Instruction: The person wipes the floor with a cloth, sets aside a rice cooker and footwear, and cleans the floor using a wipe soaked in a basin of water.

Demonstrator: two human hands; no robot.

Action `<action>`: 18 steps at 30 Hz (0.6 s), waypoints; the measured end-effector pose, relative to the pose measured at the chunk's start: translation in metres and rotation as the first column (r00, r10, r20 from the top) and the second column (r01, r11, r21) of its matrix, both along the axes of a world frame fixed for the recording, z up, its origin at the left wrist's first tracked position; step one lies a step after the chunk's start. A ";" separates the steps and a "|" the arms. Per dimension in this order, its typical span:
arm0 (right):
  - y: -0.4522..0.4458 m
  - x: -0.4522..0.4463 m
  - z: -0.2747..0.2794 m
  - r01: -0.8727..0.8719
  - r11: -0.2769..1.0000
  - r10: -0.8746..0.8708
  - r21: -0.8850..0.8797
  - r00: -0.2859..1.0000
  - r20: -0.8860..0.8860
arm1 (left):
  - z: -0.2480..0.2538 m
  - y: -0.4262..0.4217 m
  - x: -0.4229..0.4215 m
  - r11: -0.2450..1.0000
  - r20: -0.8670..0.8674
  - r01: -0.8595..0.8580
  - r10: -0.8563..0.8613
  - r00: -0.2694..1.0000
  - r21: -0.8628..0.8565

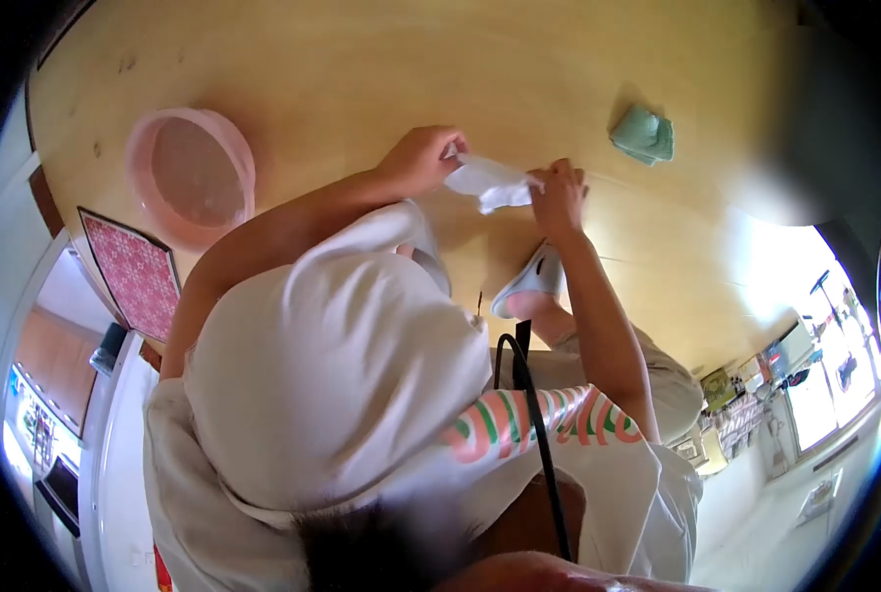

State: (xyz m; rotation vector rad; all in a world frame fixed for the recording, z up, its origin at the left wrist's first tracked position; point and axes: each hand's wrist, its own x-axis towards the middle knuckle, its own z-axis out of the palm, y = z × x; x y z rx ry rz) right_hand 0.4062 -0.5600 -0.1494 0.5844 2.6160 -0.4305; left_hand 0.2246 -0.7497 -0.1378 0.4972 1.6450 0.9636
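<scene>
A thin, pale white cloth [490, 185] is stretched between my two hands, above the floor in front of my feet. My left hand [425, 158] is closed on its left end, with the fingers pinched together. At the other end, my right hand [562, 199] grips the cloth's right edge. The middle of the cloth sags and is crumpled along its lower side. To the left of my left arm stands a round pink basin [245, 178], with what looks like water inside. A folded green cloth [644, 134] lies on the floor, right of my right hand.
The floor [440, 59] is smooth and yellowish. My slippered foot [534, 281] is just below my hands. A red patterned mat [134, 274] lies near the doorway at left. A black cable [534, 405] hangs across my shirt. Shelves with clutter [746, 385] stand at right by a bright window.
</scene>
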 end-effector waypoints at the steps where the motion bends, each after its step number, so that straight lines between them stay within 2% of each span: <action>1: 0.007 -0.013 0.010 0.092 0.991 -0.099 0.100 0.993 0.066 | -0.004 0.011 0.000 1.000 0.025 -0.019 0.019 1.000 0.000; 2: 0.013 -0.024 0.011 0.281 0.960 -0.281 0.014 0.957 0.072 | -0.009 0.022 0.000 0.992 0.038 -0.128 0.128 0.991 -0.014; 4: 0.026 -0.045 -0.007 0.618 0.771 -0.604 -0.155 0.786 0.134 | -0.026 0.040 -0.003 0.939 0.060 -0.339 0.342 0.938 -0.057; 7: 0.013 -0.053 -0.043 0.704 0.680 -0.730 -0.204 0.678 -0.091 | -0.058 0.046 -0.009 0.933 -0.281 -0.302 0.348 0.895 0.194; 8: 0.000 -0.064 -0.043 0.817 0.498 -0.866 -0.292 0.485 -0.119 | -0.053 0.047 -0.014 0.957 -0.337 -0.258 0.289 0.896 0.134; 11: -0.035 -0.084 -0.034 0.764 0.613 -0.712 -0.203 0.422 -0.562 | -0.056 0.044 -0.017 0.952 -0.246 -0.269 0.298 0.923 0.143; 12: -0.042 -0.088 -0.028 0.714 0.687 -0.640 -0.137 0.504 -0.580 | -0.055 0.043 -0.016 0.947 -0.244 -0.281 0.312 0.918 0.156; 14: -0.055 -0.086 -0.041 0.582 0.795 -0.554 -0.171 0.580 -0.597 | -0.054 0.041 -0.015 0.936 -0.243 -0.302 0.341 0.908 0.182; 15: -0.060 -0.085 -0.049 0.508 0.841 -0.505 -0.188 0.610 -0.611 | -0.053 0.040 -0.014 0.954 -0.297 -0.220 0.275 0.915 0.205; 16: -0.065 -0.083 -0.055 0.504 0.827 -0.553 -0.249 0.651 -0.520 | -0.051 0.040 -0.014 0.965 -0.353 -0.135 0.210 0.912 0.225; 18: -0.067 -0.085 -0.071 0.586 0.784 -0.594 -0.206 0.611 -0.523 | -0.051 0.039 -0.012 0.953 -0.466 0.023 0.128 0.876 0.304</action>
